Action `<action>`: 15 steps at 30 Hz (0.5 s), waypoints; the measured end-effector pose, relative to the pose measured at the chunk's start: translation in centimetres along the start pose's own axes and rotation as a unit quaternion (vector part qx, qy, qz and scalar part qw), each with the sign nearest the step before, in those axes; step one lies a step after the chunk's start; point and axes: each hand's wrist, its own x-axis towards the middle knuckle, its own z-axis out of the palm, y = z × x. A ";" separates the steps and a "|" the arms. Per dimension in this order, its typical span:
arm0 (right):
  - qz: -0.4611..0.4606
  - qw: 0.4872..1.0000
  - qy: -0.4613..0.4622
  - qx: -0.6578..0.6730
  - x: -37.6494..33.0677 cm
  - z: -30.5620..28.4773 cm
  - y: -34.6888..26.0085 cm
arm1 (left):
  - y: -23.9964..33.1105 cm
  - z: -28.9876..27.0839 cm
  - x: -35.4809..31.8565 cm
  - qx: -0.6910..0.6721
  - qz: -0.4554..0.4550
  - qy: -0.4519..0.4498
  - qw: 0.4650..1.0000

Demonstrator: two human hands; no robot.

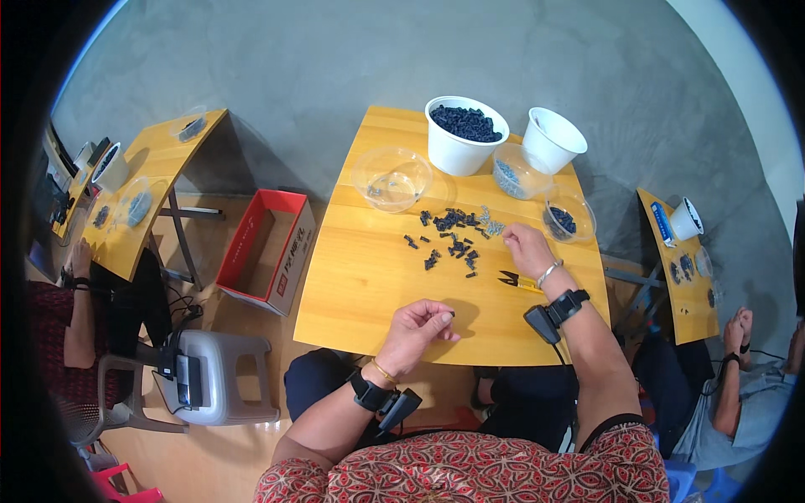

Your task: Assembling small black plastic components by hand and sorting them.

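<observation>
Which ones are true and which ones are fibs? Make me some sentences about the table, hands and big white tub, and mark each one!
1. The left hand holds a small dark piece. True.
2. A yellow-handled tool lies on the table. True.
3. That tool is left of the left hand. False: it is to the right, near the right hand.
4. The big white tub stands toward the table's far end. True.
5. That tub is empty. False: dark pieces fill it.
6. Both wrists are bare. False: each wears a black band.
</observation>
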 end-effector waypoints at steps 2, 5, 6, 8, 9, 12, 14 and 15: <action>-0.002 0.999 -0.023 -0.047 0.8 0.3 0.3 | 0.1 -0.1 0.0 0.007 -0.005 0.004 1.000; -0.025 0.997 -0.042 -0.051 1.5 0.6 0.2 | 0.1 -0.3 0.0 -0.013 -0.007 -0.004 1.000; -0.025 0.997 -0.043 -0.051 1.6 0.7 0.3 | 0.2 -0.3 0.0 -0.013 -0.008 -0.003 1.000; -0.002 0.995 -0.065 -0.072 1.8 0.9 0.5 | 0.4 -0.2 -0.1 -0.027 -0.013 -0.013 0.999; -0.003 0.995 -0.066 -0.071 1.8 0.9 0.5 | 0.4 -0.1 -0.1 -0.027 -0.013 -0.012 0.999; -0.019 0.995 -0.060 -0.082 1.7 0.9 0.4 | 0.4 0.0 -0.1 -0.029 -0.015 -0.008 0.999; -0.013 0.991 -0.072 -0.110 1.3 0.6 -0.2 | 0.4 0.1 0.0 -0.022 -0.022 0.001 1.000; -0.015 0.991 -0.073 -0.107 1.1 0.5 -0.6 | 0.4 0.0 -0.1 -0.021 -0.021 0.004 1.000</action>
